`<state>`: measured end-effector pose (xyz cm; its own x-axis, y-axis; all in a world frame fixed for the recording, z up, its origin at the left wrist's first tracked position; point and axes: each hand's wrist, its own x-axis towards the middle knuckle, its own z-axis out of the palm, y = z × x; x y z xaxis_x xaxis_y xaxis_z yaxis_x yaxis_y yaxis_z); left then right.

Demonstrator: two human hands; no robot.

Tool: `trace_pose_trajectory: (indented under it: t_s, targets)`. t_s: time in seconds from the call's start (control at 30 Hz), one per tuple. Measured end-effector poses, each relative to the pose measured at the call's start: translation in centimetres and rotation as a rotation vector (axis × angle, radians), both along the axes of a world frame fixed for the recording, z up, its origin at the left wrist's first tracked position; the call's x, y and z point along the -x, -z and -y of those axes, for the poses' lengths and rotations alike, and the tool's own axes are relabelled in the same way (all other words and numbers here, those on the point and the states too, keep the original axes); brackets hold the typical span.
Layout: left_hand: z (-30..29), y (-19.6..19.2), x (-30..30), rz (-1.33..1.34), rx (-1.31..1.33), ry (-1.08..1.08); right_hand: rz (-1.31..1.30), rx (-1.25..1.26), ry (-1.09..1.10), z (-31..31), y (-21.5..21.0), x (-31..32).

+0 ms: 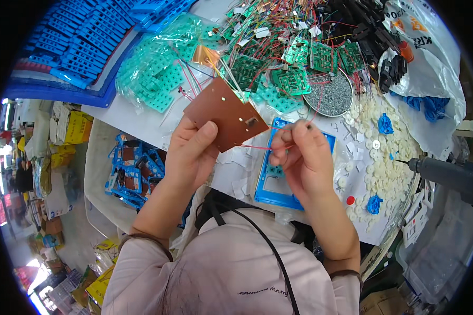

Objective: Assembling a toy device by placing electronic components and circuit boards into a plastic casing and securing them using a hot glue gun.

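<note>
My left hand [194, 149] grips a brown circuit board [223, 113] by its lower left edge, thumb on the plain brown face. Red wires run out from the board's right side. In my right hand [307, 157] the fingertips pinch the red wire [255, 147] that stretches across from the board. Below the right hand a blue plastic frame [270, 197] lies on the table, partly covered by that hand. Green circuit boards [291, 81] with wires lie just beyond both hands.
A round dish of small metal screws [328, 94] stands behind my right hand. White plastic discs [386, 173] spread over the right side, near a grey electric screwdriver [441, 173]. Bagged teal pieces [152, 79] and stacked blue frames [84, 42] lie far left. A bin [97, 173] holds blue assemblies.
</note>
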<state>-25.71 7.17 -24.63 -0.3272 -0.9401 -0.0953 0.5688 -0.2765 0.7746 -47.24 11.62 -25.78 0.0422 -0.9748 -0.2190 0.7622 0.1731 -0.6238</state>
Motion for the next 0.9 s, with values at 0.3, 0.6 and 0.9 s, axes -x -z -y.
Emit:
trace_pose_trajectory:
  t_s: [0.3, 0.6, 0.9]
  targets:
    - [-0.1, 0.0, 0.7, -0.004, 0.028, 0.105, -0.303, -0.042, 0.127, -2.4, -0.3, -1.8]
    - [-1.3, 1.2, 0.5, 0.035, 0.218, 0.317, -0.196, 0.042, -0.087, -0.4, -2.0, 1.0]
    - [-1.5, 1.6, 0.3, 0.152, 0.427, 0.225, -0.018, -0.222, -0.235, -0.5, -1.2, -0.1]
